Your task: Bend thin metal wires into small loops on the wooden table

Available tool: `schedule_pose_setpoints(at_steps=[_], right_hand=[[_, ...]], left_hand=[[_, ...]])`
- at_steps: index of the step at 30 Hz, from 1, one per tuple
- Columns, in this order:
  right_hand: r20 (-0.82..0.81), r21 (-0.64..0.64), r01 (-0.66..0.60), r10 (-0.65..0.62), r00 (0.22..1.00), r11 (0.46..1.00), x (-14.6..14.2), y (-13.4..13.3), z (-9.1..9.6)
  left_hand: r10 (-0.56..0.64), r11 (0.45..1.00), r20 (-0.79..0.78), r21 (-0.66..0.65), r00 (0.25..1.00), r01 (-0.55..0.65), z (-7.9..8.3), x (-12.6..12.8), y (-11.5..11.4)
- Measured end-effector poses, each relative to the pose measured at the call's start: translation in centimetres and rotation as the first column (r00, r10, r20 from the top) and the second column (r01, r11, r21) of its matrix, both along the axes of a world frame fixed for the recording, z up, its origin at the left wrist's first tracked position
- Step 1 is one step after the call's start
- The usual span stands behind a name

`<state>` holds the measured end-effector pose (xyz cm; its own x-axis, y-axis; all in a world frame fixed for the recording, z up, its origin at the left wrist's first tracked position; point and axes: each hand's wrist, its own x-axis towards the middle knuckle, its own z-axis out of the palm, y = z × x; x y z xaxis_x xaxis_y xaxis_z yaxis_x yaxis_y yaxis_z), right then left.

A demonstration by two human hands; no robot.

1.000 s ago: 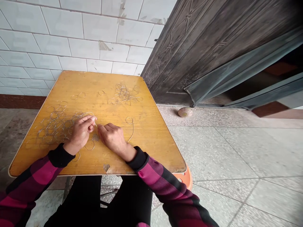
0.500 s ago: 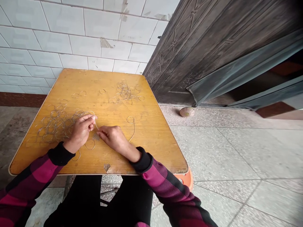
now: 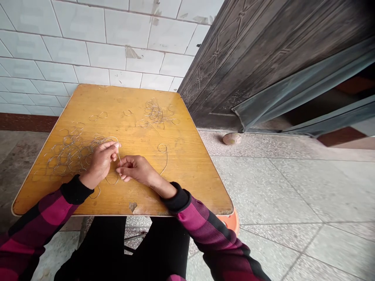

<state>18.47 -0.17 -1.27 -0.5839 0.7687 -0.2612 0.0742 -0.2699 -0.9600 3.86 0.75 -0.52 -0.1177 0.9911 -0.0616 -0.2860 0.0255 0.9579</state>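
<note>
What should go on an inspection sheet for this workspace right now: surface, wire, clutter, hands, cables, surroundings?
Surface: wooden table, with a chipped patch near its front edge.
Wire: large tangle at left, smaller tangle toward the far right.
Clutter: figure-eight loop toward the far left; looped piece lying right of centre.
Hands: left hand pinches a thin wire; it runs down to the right hand, whose hold is unclear.
Cables: nothing seen.
Surroundings: white tiled wall, dark door, grey cloth, round object on the floor.
</note>
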Motion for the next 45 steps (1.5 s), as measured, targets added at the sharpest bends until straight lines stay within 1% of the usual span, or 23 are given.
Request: schedule_pose_setpoints(at_steps=[6,11,13,14,15,17,18,19,21,22,23,25,27,30,33,36,39,41,45], right_hand=[[0.036,0.024,0.010,-0.010,0.999,1.000,0.2,0.1,-0.3],[0.035,-0.061,0.071,-0.069,0.997,0.996,-0.6,-0.3,-0.8],[0.004,-0.077,0.058,-0.058,0.998,0.995,-0.6,-0.3,-1.0],[-0.009,-0.068,0.031,-0.032,0.999,0.997,-0.5,-0.3,-1.0],[-0.013,-0.045,-0.003,0.003,1.000,0.999,-0.2,-0.1,-0.9],[0.005,0.057,-0.029,0.029,1.000,0.998,0.8,0.4,-0.5],[0.012,0.129,0.004,-0.006,1.000,0.992,1.3,0.8,-0.3],[0.000,0.196,0.068,-0.069,0.998,0.978,1.7,1.2,0.0],[-0.073,0.271,0.192,-0.179,0.981,0.943,2.4,2.0,0.4],[-0.113,0.275,0.223,-0.199,0.973,0.935,2.5,2.2,0.5],[-0.145,0.266,0.228,-0.195,0.970,0.937,2.6,2.4,0.5],[-0.187,0.234,0.207,-0.165,0.968,0.950,2.5,2.6,0.5],[-0.218,0.193,0.210,-0.167,0.962,0.958,2.3,2.7,0.5],[-0.246,0.132,0.275,-0.237,0.940,0.953,2.5,2.8,0.5],[-0.227,0.124,0.336,-0.303,0.926,0.934,2.9,3.1,0.7],[-0.184,0.170,0.340,-0.309,0.933,0.925,3.0,3.1,0.8],[-0.165,0.211,0.331,-0.300,0.939,0.920,2.6,2.7,0.7],[-0.181,0.213,0.340,-0.305,0.935,0.916,2.1,2.4,0.6],[-0.240,0.182,0.362,-0.316,0.918,0.914,1.5,2.0,0.0]], left_hand=[[0.028,0.999,-0.020,0.018,0.999,-0.028,-0.2,-0.2,0.2],[0.015,1.000,-0.030,0.004,0.999,-0.015,-0.2,-0.1,0.2],[-0.005,1.000,-0.030,-0.010,1.000,0.005,0.0,-0.1,0.2],[-0.019,1.000,-0.027,-0.019,0.999,0.018,0.2,-0.2,0.2],[-0.038,0.999,-0.025,-0.030,0.999,0.037,0.3,-0.2,0.1],[-0.095,0.994,-0.022,-0.058,0.995,0.094,0.5,-0.3,0.0],[-0.139,0.988,-0.022,-0.076,0.990,0.137,0.5,-0.3,0.0],[-0.196,0.977,-0.028,-0.094,0.980,0.192,0.5,-0.4,-0.1],[-0.326,0.941,-0.057,-0.116,0.944,0.318,0.4,-0.3,-0.3],[-0.383,0.920,-0.078,-0.120,0.920,0.373,0.3,-0.3,-0.4],[-0.426,0.902,-0.098,-0.118,0.899,0.415,0.2,-0.3,-0.5],[-0.470,0.882,-0.112,-0.107,0.876,0.459,0.2,-0.3,-0.7],[-0.507,0.861,-0.073,-0.093,0.859,0.500,0.3,-0.3,-0.8],[-0.563,0.823,-0.006,-0.095,0.827,0.560,0.5,-0.2,-1.1],[-0.539,0.835,-0.009,-0.134,0.842,0.534,0.4,-0.2,-1.3],[-0.507,0.853,-0.014,-0.149,0.862,0.500,0.0,-0.1,-1.4],[-0.463,0.876,0.020,-0.140,0.886,0.461,-0.3,0.0,-1.3],[-0.437,0.890,0.042,-0.127,0.898,0.439,-0.4,0.1,-1.3],[-0.420,0.899,0.049,-0.112,0.906,0.423,-0.3,0.4,-1.4]])
